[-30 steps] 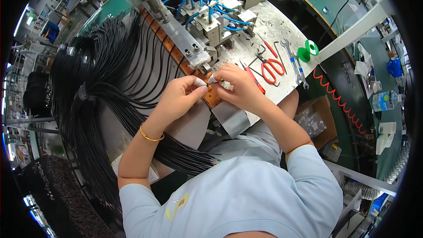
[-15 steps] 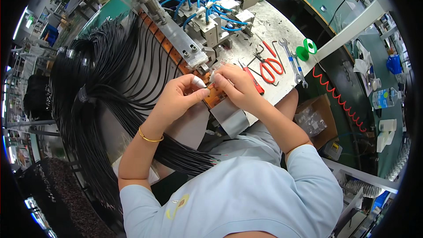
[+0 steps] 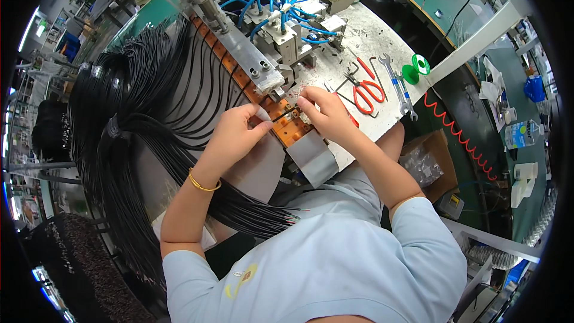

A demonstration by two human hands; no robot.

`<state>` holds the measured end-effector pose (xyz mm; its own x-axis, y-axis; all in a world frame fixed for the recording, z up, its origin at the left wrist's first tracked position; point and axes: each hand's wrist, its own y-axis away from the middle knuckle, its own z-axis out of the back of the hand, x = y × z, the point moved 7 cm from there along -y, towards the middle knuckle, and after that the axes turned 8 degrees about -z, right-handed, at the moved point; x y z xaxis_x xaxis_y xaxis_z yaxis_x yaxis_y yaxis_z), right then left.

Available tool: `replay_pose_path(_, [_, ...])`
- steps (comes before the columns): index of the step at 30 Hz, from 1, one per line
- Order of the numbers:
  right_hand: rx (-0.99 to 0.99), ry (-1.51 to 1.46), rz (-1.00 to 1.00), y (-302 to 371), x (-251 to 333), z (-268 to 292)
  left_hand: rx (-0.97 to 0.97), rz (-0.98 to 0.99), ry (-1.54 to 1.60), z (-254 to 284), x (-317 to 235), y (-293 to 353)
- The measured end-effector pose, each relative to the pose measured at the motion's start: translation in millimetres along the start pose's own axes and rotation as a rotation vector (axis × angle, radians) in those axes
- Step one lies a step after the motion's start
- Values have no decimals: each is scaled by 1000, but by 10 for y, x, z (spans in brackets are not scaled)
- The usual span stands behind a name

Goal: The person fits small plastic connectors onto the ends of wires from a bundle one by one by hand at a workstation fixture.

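Note:
A short stretch of black cable (image 3: 283,116) runs between my hands, just above an orange-brown fixture rail (image 3: 292,132). My left hand (image 3: 236,133), with white tape on a fingertip, pinches the cable at its left part. At its right end, the thumb and fingers of my right hand (image 3: 327,115) are closed together; the very tip is hidden by them. Directly beyond my hands is the metal head of a machine arm (image 3: 263,78). Several black cables lie spaced along the rail, left of that arm.
A large bundle of black cables (image 3: 128,101) spreads over the left side. Blue air tubes (image 3: 281,0) top the machine. On the white table lie red-handled pliers (image 3: 368,94), wrenches (image 3: 396,84), a red-handled cutter and hex keys, beside a green solder spool (image 3: 412,72). A box (image 3: 430,158) stands at lower right.
My hands have drawn apart slightly, the left going left and the right going right. More of the rail and the cable between them now shows.

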<state>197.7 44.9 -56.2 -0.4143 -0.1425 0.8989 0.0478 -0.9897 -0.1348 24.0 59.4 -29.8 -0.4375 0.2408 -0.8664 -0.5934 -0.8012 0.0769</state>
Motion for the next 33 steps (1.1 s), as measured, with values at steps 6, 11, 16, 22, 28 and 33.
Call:
replay_pose_path(6, [91,-80,-39,-87,-237,-118,-77,-7,-346,10,-71,28])
replay_pose_path(11, [195,-322,-192,-105,-399,-221,-178,-79,-514,37,-165,81])
replay_pose_path(16, [16,-113,51,-64,-265,-107,-449,-171,-532,744,-261,429])
replay_pose_path(22, [-29,22,255,-102,-20,-52,-368,-121,-908,899,175,1258])
replay_pose_path(28, [66,-213,-134,-82,-405,-141,-99,-121,-713,24,-190,1402])
replay_pose_path(33, [-179,-276,46,150,408,162,148,-196,-322,-566,-512,1424])
